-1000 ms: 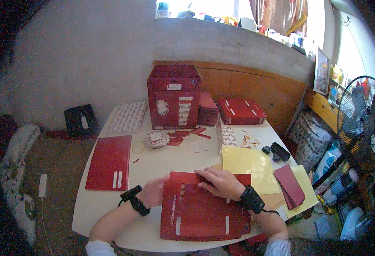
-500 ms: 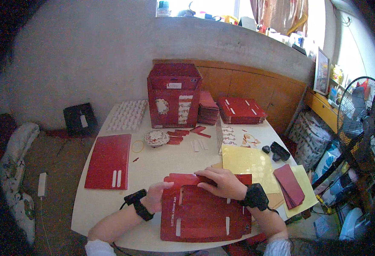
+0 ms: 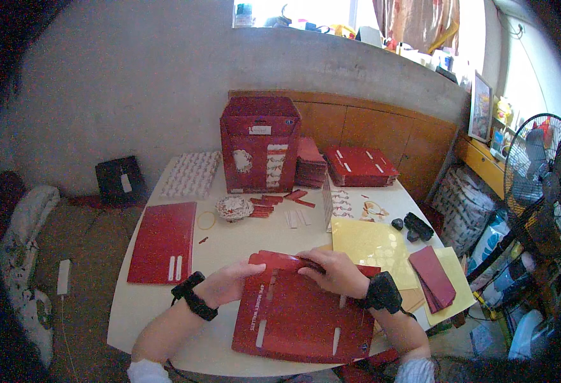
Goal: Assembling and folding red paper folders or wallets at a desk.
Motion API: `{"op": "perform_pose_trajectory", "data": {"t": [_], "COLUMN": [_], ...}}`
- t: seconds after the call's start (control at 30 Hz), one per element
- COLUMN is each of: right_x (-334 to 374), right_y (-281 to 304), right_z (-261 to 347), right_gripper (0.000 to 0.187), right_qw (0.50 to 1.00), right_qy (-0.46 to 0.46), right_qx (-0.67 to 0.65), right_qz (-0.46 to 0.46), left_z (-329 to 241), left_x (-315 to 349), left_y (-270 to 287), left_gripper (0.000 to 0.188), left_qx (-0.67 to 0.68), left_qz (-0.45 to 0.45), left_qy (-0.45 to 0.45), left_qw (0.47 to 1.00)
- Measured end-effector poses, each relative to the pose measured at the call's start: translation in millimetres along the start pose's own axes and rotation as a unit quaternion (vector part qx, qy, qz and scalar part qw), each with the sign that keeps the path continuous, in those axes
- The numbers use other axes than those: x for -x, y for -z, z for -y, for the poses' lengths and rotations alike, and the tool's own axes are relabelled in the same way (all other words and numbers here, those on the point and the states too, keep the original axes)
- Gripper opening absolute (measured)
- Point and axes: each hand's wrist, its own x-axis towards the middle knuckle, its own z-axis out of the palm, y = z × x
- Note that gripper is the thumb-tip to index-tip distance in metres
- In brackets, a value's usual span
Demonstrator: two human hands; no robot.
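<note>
A red card sheet (image 3: pixel 296 319) with several long slots lies at the table's near edge, its top part folded up. My left hand (image 3: pixel 229 281) pinches the sheet's upper left corner, thumb on top. On the top flap, my right hand (image 3: pixel 338 273) curls its fingers over the fold and presses it. The fingertips of the right hand are partly hidden by the flap. Black bands with dark blocks circle both wrists.
Behind stand a red box (image 3: pixel 261 169), a slotted red card stack (image 3: pixel 361 167) and a patterned white stack (image 3: pixel 190 172). A red folder stack (image 3: pixel 159 246) lies left, near a patterned bowl (image 3: pixel 234 209). Yellow sticker sheet (image 3: pixel 386 246), dark red envelopes (image 3: pixel 432 281) and a fan (image 3: pixel 539 185) are right.
The red sheet has turned slightly, its lower left corner swinging left and up. My left wrist has shifted left, and my right hand has slid slightly right along the flap.
</note>
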Motion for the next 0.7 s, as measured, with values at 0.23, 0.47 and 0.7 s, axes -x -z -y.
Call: {"op": "perform_pose_trajectory", "data": {"t": [0.23,0.47,0.7], "right_x": [0,0,0], "right_y": [-1,0,-6], "right_z": [0,3,1], "right_gripper": [0.032,0.032,0.030], "right_qw": [0.999,0.998,0.998], "right_qy": [0.018,0.027,0.030], "right_qx": [0.030,0.059,0.059], "right_qz": [0.011,-0.008,-0.006], "left_z": [-5,-4,-5], "left_x": [2,2,2], "left_y": [-11,-9,5], "left_gripper": [0.027,0.027,0.031], "left_qx": [-0.004,-0.042,-0.126], "left_qz": [-0.082,-0.111,-0.114], "left_qy": [0.016,0.010,0.011], "left_qw": [0.996,0.993,0.985]}}
